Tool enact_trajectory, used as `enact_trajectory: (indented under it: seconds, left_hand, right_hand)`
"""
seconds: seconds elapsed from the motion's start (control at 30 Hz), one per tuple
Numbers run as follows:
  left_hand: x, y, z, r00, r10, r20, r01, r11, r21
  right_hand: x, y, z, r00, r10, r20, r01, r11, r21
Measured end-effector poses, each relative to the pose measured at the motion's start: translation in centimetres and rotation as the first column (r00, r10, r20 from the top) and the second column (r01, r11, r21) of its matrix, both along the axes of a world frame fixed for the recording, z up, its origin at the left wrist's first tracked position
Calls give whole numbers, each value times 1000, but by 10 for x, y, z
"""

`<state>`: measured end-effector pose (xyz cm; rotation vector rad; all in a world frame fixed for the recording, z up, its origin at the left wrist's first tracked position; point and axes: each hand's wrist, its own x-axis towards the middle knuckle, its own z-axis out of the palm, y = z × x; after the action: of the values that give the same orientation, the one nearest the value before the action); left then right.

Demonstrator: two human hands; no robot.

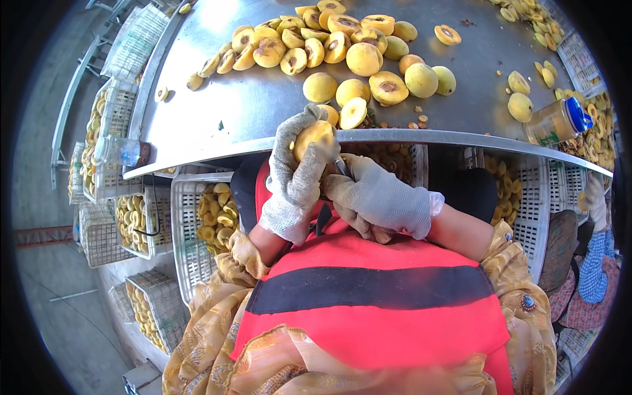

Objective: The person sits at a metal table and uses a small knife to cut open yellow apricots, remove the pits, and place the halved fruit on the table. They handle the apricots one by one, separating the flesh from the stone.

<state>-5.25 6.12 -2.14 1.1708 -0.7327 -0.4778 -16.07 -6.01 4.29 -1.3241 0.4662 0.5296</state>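
In front of my chest, at the table's near edge, my left hand (294,172) is closed around a yellow peach (308,139). My right hand (382,194) grips a small metal tool (341,166), whose shaft points up toward the fruit; its tip and exact kind are hidden by the fingers. Both hands wear grey-white knit gloves. Just beyond them on the steel table (230,99) lie whole and halved peaches, among them a cut half (388,88) showing its brown centre. A larger heap of peach halves (293,39) lies farther back.
Below the table edge stand white crates (187,217) of peach halves, on both sides of my lap. More crates (118,112) are stacked at the left. A blue-lidded jar (559,122) lies near the right edge. At the far right, a co-worker's gloved hand (596,204) shows.
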Motion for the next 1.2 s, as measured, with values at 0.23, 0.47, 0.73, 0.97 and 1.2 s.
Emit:
enact_trajectory:
  seconds: [0.23,0.47,0.73,0.97,1.2]
  left_hand:
    - [14,-2,13,963,-125,-238,158,979,127]
    - [11,-14,34,989,-92,-115,123,946,301]
    - [42,-13,40,856,-435,-279,517,721,461]
    - [6,-20,25,829,-270,-490,304,953,-11]
    - [32,15,25,796,110,-596,-143,990,-9]
  right_hand:
    - [1,3,8,994,104,-14,-104,961,-256]
    - [2,0,-4,998,-60,15,61,995,-74]
    - [-5,-8,-15,999,26,25,-35,908,417]
    - [-12,-10,-26,995,-72,64,-6,618,786]
    - [-22,-22,-16,980,42,196,-145,822,550]
